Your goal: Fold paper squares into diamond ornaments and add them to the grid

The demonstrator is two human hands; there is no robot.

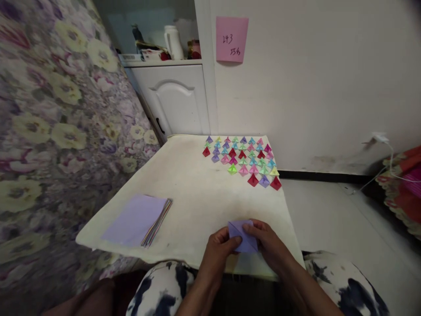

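A purple sheet of origami paper (247, 245), folded to a small square with a diagonal crease, is held near the front edge of the table. My left hand (219, 245) pinches its left side, thumb on top. On the right side my right hand (265, 237) grips the same paper, its thumb pressing on the upper face. The fingers beneath the paper are mostly hidden. To the left lies a stack of coloured paper sheets (134, 219), purple on top. Rows of small folded paper pieces (242, 154) in several colours cover the far right of the table.
The pale table (187, 193) stands against a wall bearing a pink note (232, 39). A floral curtain (66, 131) hangs at left, beside a white cabinet (173, 96) with a white jug (173, 42) on its shelf. A plug with a white cable (380, 137) is at right.
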